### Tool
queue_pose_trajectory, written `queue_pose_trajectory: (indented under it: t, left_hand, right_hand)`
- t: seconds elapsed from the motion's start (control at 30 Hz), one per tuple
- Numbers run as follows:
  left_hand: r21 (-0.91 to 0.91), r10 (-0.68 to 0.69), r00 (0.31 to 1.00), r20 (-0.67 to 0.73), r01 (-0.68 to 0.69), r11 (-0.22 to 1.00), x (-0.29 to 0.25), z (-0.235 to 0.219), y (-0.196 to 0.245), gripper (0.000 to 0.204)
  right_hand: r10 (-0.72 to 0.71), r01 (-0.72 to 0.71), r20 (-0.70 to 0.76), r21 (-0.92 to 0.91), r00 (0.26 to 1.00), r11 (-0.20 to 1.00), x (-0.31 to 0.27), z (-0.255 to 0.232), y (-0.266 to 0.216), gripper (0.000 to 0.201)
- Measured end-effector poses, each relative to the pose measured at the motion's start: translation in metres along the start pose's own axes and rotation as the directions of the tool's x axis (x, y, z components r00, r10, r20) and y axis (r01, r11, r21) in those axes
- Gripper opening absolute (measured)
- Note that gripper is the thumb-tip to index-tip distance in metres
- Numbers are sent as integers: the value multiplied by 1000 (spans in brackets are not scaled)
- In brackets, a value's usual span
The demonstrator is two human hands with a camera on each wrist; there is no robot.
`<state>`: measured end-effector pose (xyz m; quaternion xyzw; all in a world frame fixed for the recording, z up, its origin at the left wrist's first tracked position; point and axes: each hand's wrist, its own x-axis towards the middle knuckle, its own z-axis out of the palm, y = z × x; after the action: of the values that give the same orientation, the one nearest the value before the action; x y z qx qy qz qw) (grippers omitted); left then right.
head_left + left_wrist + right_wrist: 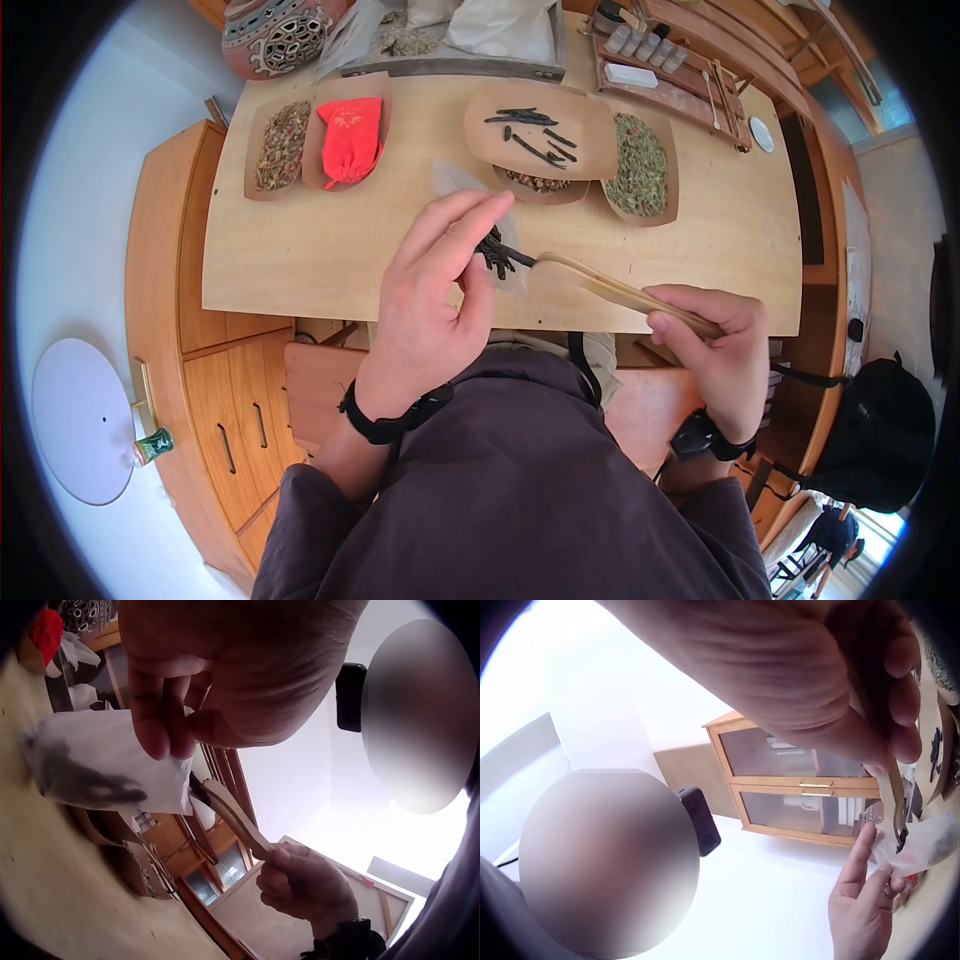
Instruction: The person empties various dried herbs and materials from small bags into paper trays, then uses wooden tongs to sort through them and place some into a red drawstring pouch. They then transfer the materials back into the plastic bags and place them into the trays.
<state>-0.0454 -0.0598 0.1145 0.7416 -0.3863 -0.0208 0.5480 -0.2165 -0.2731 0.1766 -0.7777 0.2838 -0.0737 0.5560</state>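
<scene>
A translucent white bag (154, 776) hangs from my left hand (435, 285), whose fingers pinch it near its mouth. Dark dried pieces (82, 776) show through its side. My right hand (720, 335) grips a pair of light wooden tongs (605, 285), with thumb and fingers near the back end. At the tongs' tips is a dark strip (518, 256), which points into the bag's mouth. In the head view the left hand covers part of the bag.
Beyond the hands lies a brown paper tray (590, 130) with dark strips, overlapping another tray. Dried green herb (640, 165) fills a tray to its right. At left are a red cloth pouch (350, 140) and mixed dried herbs (282, 150). A wooden rack (680, 90) stands back right.
</scene>
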Motion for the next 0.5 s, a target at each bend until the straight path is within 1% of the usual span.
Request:
queue_pose_trajectory:
  t: [0.03, 0.07, 0.17, 0.23, 0.37, 0.47, 0.5]
  left_hand:
    - [2, -1, 1000, 5, 1, 1000, 0, 0, 0, 54]
    - [8, 6, 1000, 4, -6, 1000, 0, 1, 0, 54]
    - [8, 4, 1000, 3, -4, 1000, -1, 2, 0, 54]
    - [-13, -22, 1000, 2, 22, 1000, -2, 0, 0, 54]
    - [3, -15, 1000, -11, 15, 1000, -5, -2, -1, 54]
    - [-11, -20, 1000, -20, 19, 1000, -7, -3, 0, 54]
    - [-5, -14, 1000, -21, 14, 1000, -7, -3, -1, 54]
  right_hand:
    - [9, -9, -3, -6, 1000, 1000, 0, 5, -1, 21]
    - [50, -51, -13, -24, 999, 998, -1, 9, -5, 21]
    - [-64, 62, -44, -65, 997, 996, -2, 17, -1, 22]
    - [-72, 68, -76, -47, 995, 997, -5, 17, 0, 22]
    - [-91, 88, -126, -26, 988, 996, -9, 10, 3, 23]
    - [-116, 113, -126, -28, 985, 993, -13, 8, 8, 25]
    - [-100, 98, -123, -20, 987, 995, -15, 9, 9, 25]
